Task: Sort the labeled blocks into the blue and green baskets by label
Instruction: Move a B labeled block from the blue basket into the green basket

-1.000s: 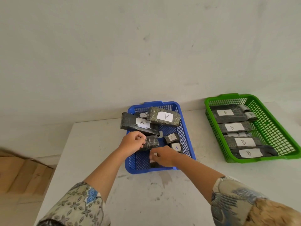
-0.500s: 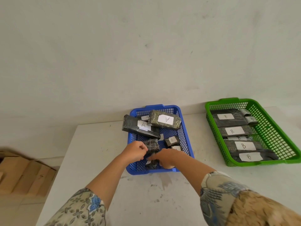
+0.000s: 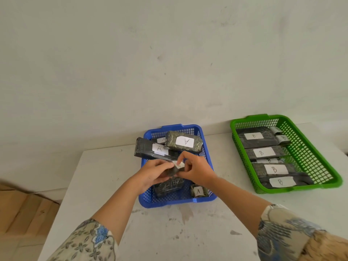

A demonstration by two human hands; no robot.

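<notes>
White table set against a plain wall forms the work area. Fingers of the right hand are curled, with thumb and forefinger pinching the labelled end of a small block. Its white label is partly covered, so the letter cannot be read. Fingers of the left hand are curled round the opposite end of the same block. Both hands hold the small block over the middle of the blue basket. Directly below it a dark block lies on the basket floor with no label showing; whether the two touch cannot be told. Near the front right corner of the blue basket lies a short block marked A. At the far end a long block marked A overhangs the left rim, and a thick block marked A rests tilted on top of it. Well apart, to the right, the green basket stands on the table and holds B blocks laid crosswise in a row, labels up. Patterned sleeves cover both forearms from the elbow back. Brown boards show beyond the left table edge.
</notes>
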